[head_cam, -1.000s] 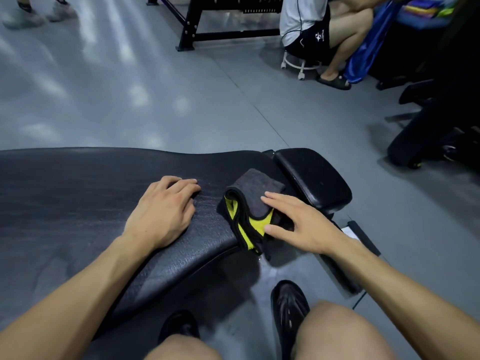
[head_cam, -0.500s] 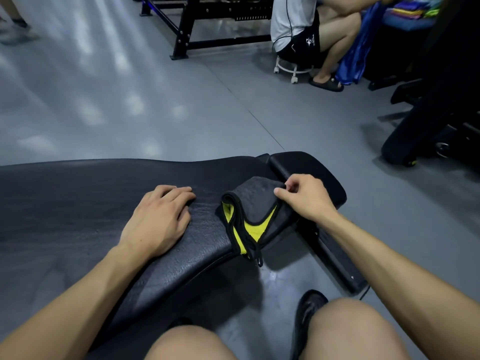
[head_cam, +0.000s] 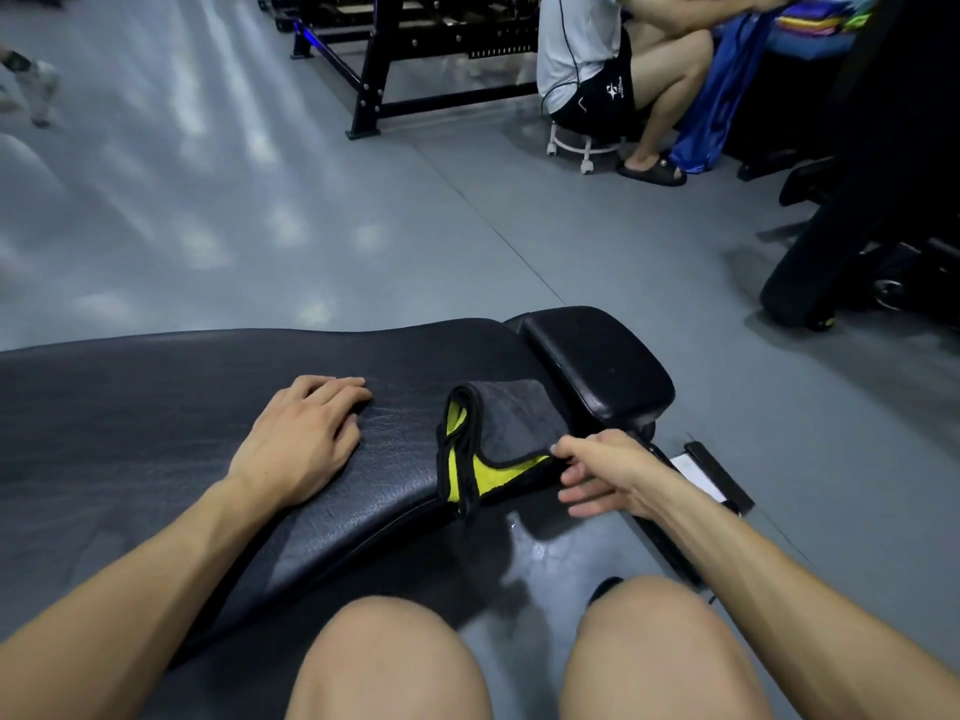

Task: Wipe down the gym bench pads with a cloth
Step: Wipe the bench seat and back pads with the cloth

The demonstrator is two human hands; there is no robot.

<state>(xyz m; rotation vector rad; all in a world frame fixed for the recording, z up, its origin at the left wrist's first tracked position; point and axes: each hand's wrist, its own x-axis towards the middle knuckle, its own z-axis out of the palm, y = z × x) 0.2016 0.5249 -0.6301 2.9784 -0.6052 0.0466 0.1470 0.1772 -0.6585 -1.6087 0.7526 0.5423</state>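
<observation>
A long black bench pad (head_cam: 156, 407) stretches across the lower left, with a small black seat pad (head_cam: 597, 356) at its right end. A folded grey cloth with a yellow inner side (head_cam: 498, 439) lies at the long pad's right end. My left hand (head_cam: 301, 433) rests flat on the pad, left of the cloth, holding nothing. My right hand (head_cam: 602, 472) pinches the cloth's near right corner between thumb and forefinger, its other fingers spread below.
A person (head_cam: 597, 65) sits on a small white stool (head_cam: 582, 142) at the back right. A black equipment frame (head_cam: 384, 75) stands behind. Dark gear (head_cam: 857, 241) fills the right edge. My bare knees (head_cam: 389, 662) are in front, over grey floor (head_cam: 260, 200).
My right hand moved from the cloth's far right edge down to its near right corner. My left hand stayed on the pad. The view shifted slightly.
</observation>
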